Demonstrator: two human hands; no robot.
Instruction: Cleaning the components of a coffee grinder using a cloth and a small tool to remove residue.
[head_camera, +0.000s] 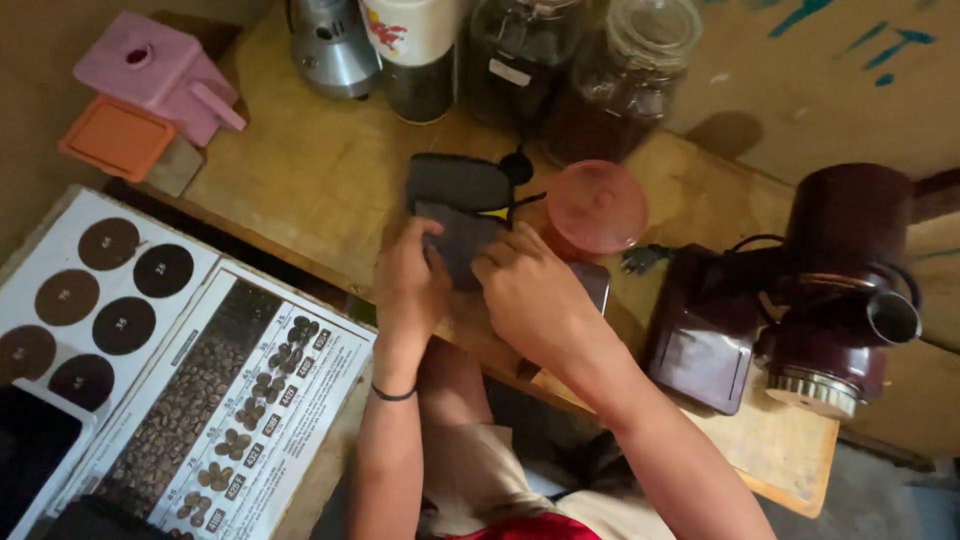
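Reaching forward, left hand (408, 280) and right hand (530, 290) pinch a dark flat pouch (458, 240) between curled fingers.

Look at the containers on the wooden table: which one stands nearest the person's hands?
The small jar with the round orange-red lid, just beyond the right hand. The two tall glass jars and the white cup stand farther back.

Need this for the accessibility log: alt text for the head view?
Both hands, left hand and right hand, grip a small dark pouch on a wooden table. A red-lidded jar stands just right of it, a maroon grinder farther right, glass jars behind, bean charts at left.
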